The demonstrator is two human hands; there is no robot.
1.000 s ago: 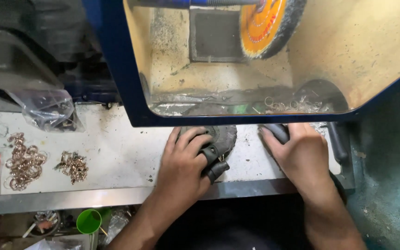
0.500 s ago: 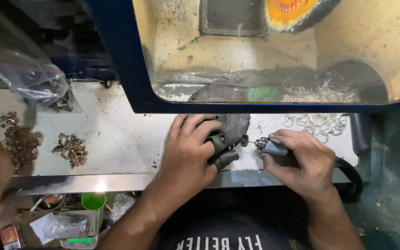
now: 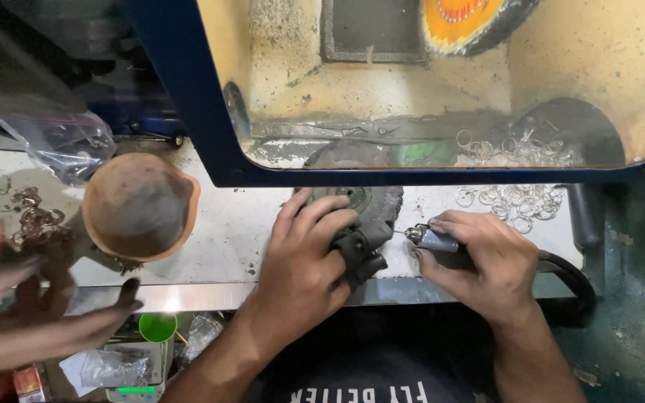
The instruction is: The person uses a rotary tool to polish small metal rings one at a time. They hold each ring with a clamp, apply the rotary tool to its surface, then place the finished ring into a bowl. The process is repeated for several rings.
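A pale, dusty counter runs below a blue-framed cabinet window, behind which one orange polishing wheel is cut off by the top edge. In the head view, the left hand lies closed over a small dark clamp-like piece, pressing it against a round dark pad that is half hidden by the fingers. The right hand grips one slim rotary handpiece, tip pointing at the dark piece; its black hose curls off to the right. A loose heap of silver rings, too many to count, lies just beyond. One brown bowl sits at left, near another person's two blurred hands and dark ring piles.
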